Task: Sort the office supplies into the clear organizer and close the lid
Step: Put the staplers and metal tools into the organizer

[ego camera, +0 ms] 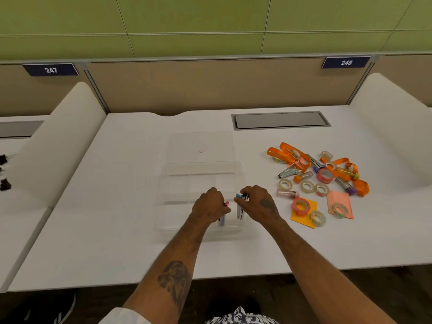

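Note:
A clear organizer [177, 183] with several compartments lies in the middle of the white desk, its clear lid [201, 143] open flat behind it. My left hand [209, 204] holds a small stapler with a pink end [225, 205] over the front right compartment. My right hand [257, 202] grips a small stapler with a blue end [240, 206] just beside it. To the right lies a pile of supplies [318, 181]: tape rolls, orange ribbons, small staplers, clear tubes and sticky notes.
A grey cable hatch [280, 120] is set into the desk at the back right. White curved dividers [58, 141] stand on both sides. The desk's front edge [210, 277] runs just below my forearms.

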`<action>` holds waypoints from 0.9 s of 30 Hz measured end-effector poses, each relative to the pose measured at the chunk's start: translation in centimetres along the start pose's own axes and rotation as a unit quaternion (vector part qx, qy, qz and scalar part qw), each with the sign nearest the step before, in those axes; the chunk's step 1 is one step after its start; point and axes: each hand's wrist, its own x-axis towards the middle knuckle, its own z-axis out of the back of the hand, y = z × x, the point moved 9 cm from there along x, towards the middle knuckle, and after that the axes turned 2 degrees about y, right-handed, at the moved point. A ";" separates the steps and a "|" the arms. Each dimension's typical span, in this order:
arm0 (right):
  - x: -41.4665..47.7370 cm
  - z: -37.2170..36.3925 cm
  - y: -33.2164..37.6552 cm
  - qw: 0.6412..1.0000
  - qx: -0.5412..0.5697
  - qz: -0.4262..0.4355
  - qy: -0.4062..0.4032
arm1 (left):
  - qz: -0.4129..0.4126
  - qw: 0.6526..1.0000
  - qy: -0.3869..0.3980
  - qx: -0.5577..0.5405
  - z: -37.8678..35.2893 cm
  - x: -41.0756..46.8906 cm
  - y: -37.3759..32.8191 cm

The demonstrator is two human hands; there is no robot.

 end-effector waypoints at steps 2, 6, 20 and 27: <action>-0.1 -0.4 0.0 0.999 -0.031 0.006 0.025 | 0.006 1.000 0.003 0.010 -0.5 0.0 0.2; -0.2 -0.8 0.5 0.993 -0.102 0.038 0.051 | 0.012 1.000 -0.023 0.017 -0.3 -0.1 0.2; 1.4 -0.4 1.0 0.971 -0.222 0.091 0.005 | -0.046 0.988 -0.089 0.117 1.8 0.0 1.0; 1.5 1.2 -1.4 0.976 -0.216 0.039 0.005 | -0.053 0.983 -0.102 0.144 2.1 0.8 1.2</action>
